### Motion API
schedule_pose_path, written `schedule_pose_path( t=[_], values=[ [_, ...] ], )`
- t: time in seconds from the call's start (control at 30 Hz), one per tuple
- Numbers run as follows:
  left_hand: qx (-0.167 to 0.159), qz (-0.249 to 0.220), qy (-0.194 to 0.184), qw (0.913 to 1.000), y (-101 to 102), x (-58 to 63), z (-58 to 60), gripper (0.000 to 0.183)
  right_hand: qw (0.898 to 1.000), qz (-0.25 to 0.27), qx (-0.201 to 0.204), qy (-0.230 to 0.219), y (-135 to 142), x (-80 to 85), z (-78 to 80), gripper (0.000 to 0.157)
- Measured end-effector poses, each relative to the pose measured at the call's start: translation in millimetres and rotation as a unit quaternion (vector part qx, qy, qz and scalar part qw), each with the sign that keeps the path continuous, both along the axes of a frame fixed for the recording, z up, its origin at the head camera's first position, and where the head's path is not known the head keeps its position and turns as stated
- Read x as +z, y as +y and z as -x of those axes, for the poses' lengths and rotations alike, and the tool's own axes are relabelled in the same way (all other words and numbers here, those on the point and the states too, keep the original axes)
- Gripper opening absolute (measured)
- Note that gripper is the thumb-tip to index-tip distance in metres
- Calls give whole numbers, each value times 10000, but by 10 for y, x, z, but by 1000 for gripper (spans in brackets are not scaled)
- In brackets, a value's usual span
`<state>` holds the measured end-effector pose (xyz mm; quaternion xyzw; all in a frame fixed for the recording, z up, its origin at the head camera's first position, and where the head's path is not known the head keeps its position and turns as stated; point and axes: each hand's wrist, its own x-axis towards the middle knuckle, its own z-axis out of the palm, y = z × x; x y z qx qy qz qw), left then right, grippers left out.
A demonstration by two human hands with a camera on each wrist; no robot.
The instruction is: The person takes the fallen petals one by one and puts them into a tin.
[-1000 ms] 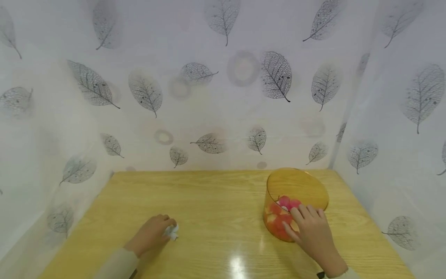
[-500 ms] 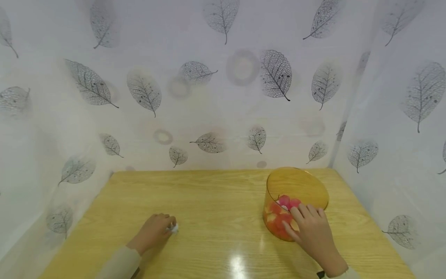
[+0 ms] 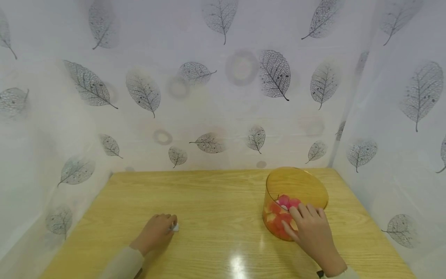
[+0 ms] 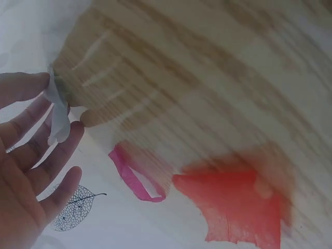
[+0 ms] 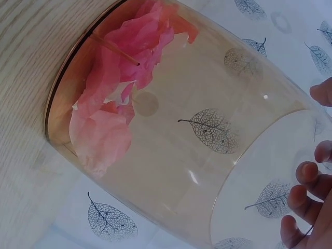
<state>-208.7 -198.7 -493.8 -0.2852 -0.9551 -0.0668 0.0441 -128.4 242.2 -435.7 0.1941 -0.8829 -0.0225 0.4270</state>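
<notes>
My left hand [image 3: 153,234] is low over the table at the left. Its thumb and fingertips pinch a thin, crumpled white scrap [image 4: 60,116], partly hidden by the fingers in the head view. At the right stands a see-through amber bin [image 3: 299,186] with a wide slanted mouth. Crumpled pink and red pieces [image 5: 111,104] lie at its bottom. My right hand [image 3: 313,234] rests on the bin's near rim, fingers curled over it and thumb by the outer wall. The exact contact is hard to make out in the right wrist view.
The left wrist view also holds a pink loop-like scrap [image 4: 136,179] and a thin red sheet [image 4: 236,205]. Leaf-printed pale sheeting [image 3: 223,108] hangs behind and on both sides of the wooden table [image 3: 195,193].
My left fingers have drawn in around the white scrap, so less of it shows. That hand has shifted slightly to the right. The right hand and the bin stay put.
</notes>
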Motion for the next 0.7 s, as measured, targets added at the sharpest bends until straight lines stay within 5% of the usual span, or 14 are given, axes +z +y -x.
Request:
schedule_pose_path(
  t=[0.43,0.57,0.7],
  values=[
    [340,202,-135,9991,82,6,-6,17,10000,22,-35,-30,2,-8,3,53],
    [165,98,137,9997,105,90,21,19,10000,26,-28,-33,3,-6,5,53],
    [-212,6,803,9965,210,245,118,20,10000,46,12,-21,3,-4,14,54]
  ],
)
